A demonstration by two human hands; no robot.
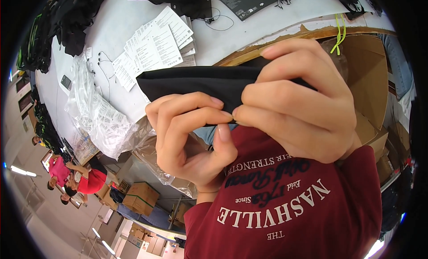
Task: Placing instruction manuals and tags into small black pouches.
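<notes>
A folded piece of black cloth (pixel 189 84) stretches between my hands, close in front of my chest. My left hand (pixel 189 136) is closed at the cloth's near edge, with fingertips against the fabric and thumb bent beneath. From the other side my right hand (pixel 301 98) grips the cloth, its fingers curled over the right part and hiding it. The fingertips of both hands meet near the middle of the edge. Whether something small sits between them cannot be made out.
Printed white sheets (pixel 154 43) lie spread on the white table (pixel 111 14). Clear plastic bags (pixel 96 112) hang near its edge. A flat black package (pixel 245 1) and dark garments (pixel 71 23) rest farther off. An open cardboard box (pixel 368 76) stands at right; people (pixel 91 181) work at far left.
</notes>
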